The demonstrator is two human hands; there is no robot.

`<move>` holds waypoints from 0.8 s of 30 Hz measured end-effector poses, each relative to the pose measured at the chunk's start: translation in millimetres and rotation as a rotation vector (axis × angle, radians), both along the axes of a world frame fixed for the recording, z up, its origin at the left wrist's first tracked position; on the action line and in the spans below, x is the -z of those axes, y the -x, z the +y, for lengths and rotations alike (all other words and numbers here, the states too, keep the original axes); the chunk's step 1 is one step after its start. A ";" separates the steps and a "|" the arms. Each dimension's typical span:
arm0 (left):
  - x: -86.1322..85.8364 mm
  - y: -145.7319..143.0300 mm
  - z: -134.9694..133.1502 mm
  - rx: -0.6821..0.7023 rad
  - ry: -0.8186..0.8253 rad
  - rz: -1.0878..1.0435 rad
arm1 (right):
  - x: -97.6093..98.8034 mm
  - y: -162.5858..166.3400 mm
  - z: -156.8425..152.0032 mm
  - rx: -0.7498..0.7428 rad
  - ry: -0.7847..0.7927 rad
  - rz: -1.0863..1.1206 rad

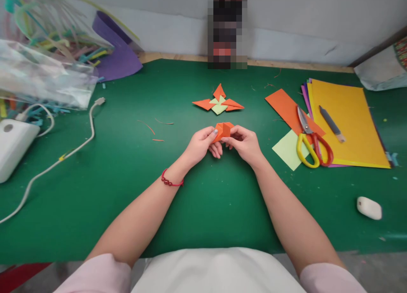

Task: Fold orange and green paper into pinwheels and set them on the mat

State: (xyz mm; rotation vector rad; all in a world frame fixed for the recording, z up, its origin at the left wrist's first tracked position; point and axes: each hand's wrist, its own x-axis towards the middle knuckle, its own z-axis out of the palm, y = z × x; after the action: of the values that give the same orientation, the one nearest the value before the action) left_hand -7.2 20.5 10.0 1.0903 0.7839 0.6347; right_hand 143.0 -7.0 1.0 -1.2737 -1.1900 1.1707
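Observation:
Between my two hands, above the green table (pixel 178 208), is a small piece of folded orange paper (pixel 224 131). My left hand (pixel 203 142) pinches its left side, thumb on top and fingers curled beneath. On the other side my right hand (pixel 243 141) grips the right edge between thumb and fingers. Some folds are hidden by the fingertips. Just beyond my hands lies a paper figure with a pale green centre (pixel 218 105) and three pointed orange arms (pixel 202 104), at the left, top and right.
Scissors (pixel 307 136) rest on an orange strip (pixel 282 106), a pale green square (pixel 291 149) and yellow sheets (pixel 349 115) with a craft knife (pixel 332 123). A white case (pixel 369 208) sits at right. Left are a power bank (pixel 17 144), cable (pixel 63 155) and plastic bag (pixel 47 76).

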 end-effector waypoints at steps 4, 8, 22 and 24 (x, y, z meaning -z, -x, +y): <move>1.0 -1.4 -0.7 -0.020 -0.005 0.018 | -2.1 1.5 -0.7 0.003 0.019 -0.030; 2.2 -1.7 -1.4 -0.047 -0.018 0.015 | -1.9 2.8 -0.8 -0.001 0.033 -0.018; 6.2 -3.4 -3.1 -0.077 -0.048 0.042 | -3.5 9.7 -1.8 0.087 0.048 -0.054; 7.5 -4.0 -3.2 -0.076 -0.055 0.052 | -3.9 9.9 -1.6 0.096 0.055 -0.067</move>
State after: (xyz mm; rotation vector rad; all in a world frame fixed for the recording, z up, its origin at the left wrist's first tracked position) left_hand -3.2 17.3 2.5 1.1346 0.8599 0.6975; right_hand 133.1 -8.6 4.9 -1.4054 -1.1388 1.1050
